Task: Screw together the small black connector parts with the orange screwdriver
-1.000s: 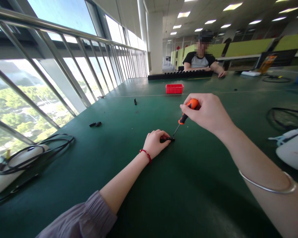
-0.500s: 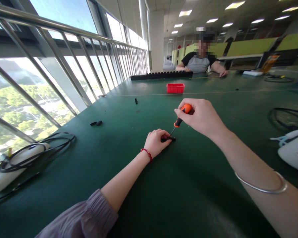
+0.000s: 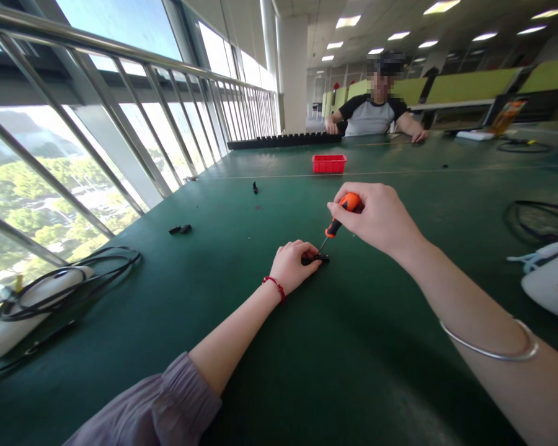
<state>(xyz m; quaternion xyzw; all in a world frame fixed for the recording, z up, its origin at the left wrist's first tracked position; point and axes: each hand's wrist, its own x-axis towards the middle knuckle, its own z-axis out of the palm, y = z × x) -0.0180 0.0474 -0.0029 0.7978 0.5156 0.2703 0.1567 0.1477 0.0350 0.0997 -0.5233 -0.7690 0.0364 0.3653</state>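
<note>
My left hand [image 3: 292, 265] rests on the green table [image 3: 307, 371] with its fingers closed on a small black part [image 3: 317, 259], pinning it down. My right hand [image 3: 380, 217] grips the orange handle of a screwdriver [image 3: 338, 221]. The screwdriver slants down to the left and its thin tip touches the black part just beyond my left fingertips. A red string bracelet circles my left wrist and a silver bangle sits on my right forearm.
A red tray [image 3: 329, 163] stands farther back, with a long black strip [image 3: 283, 140] behind it where another person [image 3: 374, 108] sits. Small black parts [image 3: 180, 230] and another small black piece [image 3: 255, 186] lie to the left. Coiled black cables lie at the left edge [image 3: 69, 282] and right [image 3: 539, 220].
My right hand has lowered the screwdriver so its tip now meets the black part. The person at the far end has slid the long black strip to the left.
</note>
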